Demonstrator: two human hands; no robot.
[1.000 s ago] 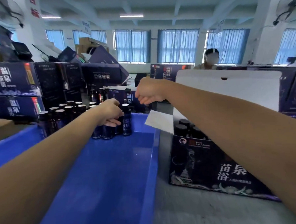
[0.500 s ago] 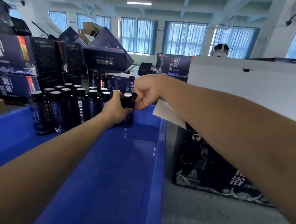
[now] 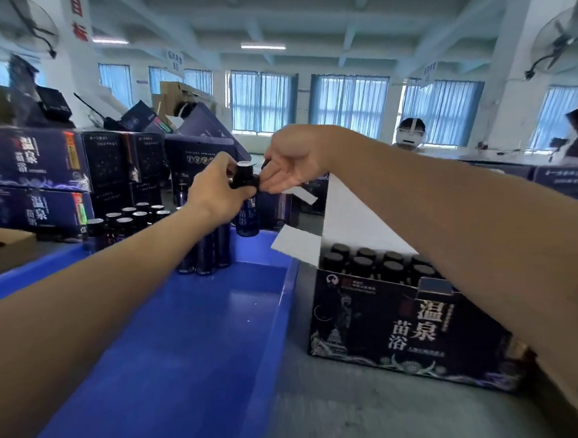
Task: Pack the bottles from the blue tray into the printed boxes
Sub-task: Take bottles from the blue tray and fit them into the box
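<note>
Head view: you are holding a small dark-blue, black-capped bottle (image 3: 247, 217) above the blue plastic tray (image 3: 290, 275), left hand (image 3: 212, 196) pinching its neck, right hand (image 3: 295, 165) lying open against the cap; likely light, slick, breakable, it is wanting a neck grip.

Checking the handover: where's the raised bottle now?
Head view, left of centre: the bottle hangs over the far right corner of the blue tray, gripped by the left hand, right hand at its cap.
</note>
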